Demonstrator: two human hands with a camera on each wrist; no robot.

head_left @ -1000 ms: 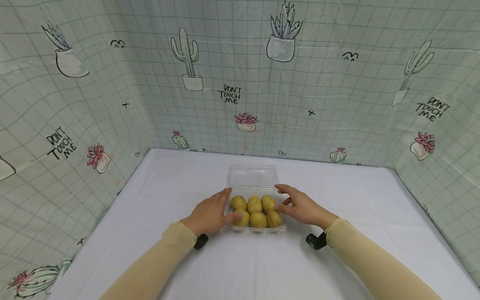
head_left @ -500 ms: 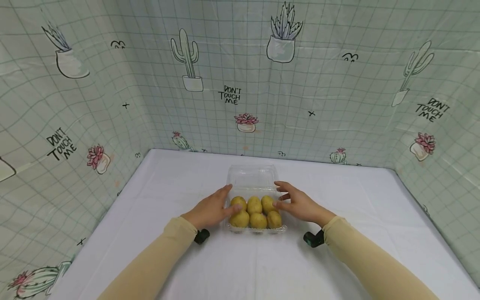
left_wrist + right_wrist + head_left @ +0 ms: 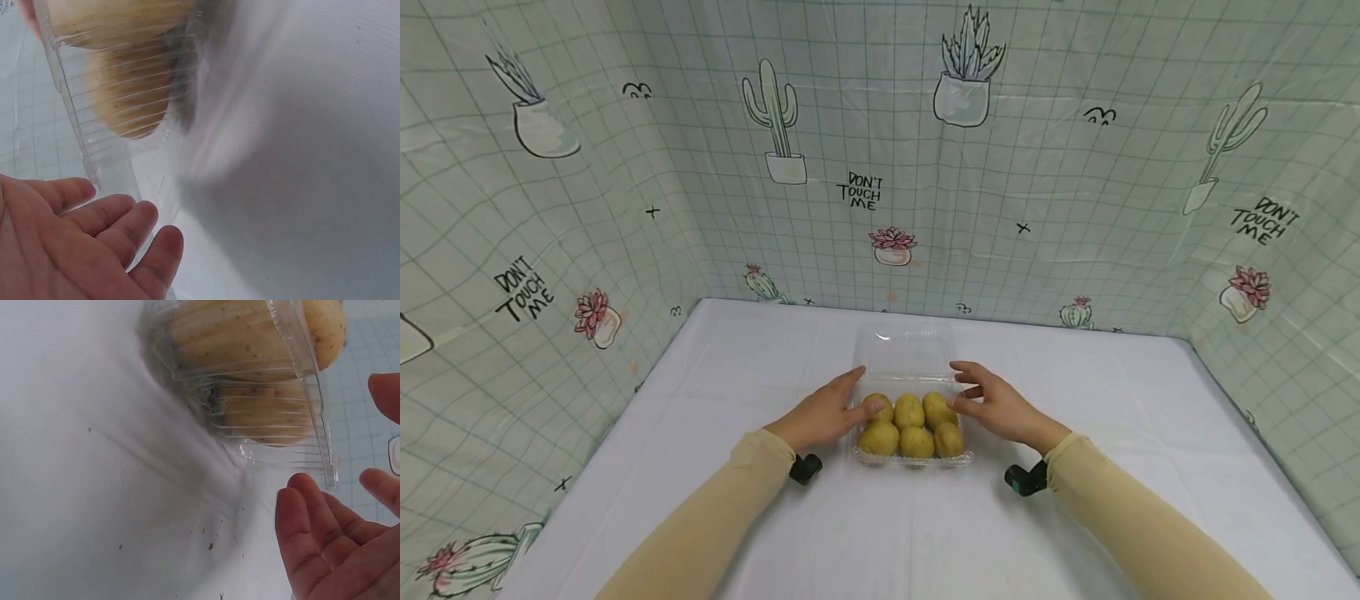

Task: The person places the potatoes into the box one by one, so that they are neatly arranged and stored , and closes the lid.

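Observation:
In the head view, several yellow-skinned potatoes (image 3: 916, 442) sit in two rows inside a clear plastic clamshell box (image 3: 913, 461). Its transparent lid (image 3: 904, 352) is folded back, away from the person. My left hand (image 3: 823, 414) is at the box's left side, fingers extended toward the hinge corner, thumb over the rear left potato. At the right side, my right hand (image 3: 1002, 408) has loosely bent fingers near the other hinge corner and its thumb by the rear right potato. Both wrist views show fingertips close to the ribbed box wall, with nothing gripped.
The box stands on a white-covered table (image 3: 910, 533). Behind and beside it hangs a checked cloth (image 3: 1045, 167) printed with cacti. Dark wrist devices (image 3: 1026, 479) protrude below the sleeves. Small dark specks (image 3: 210, 546) dot the cloth in the right wrist view.
My left hand has shifted slightly away from the person, its thumb moving from the front left potato to the rear one. My right hand has barely moved. The lid's far edge appears slightly higher.

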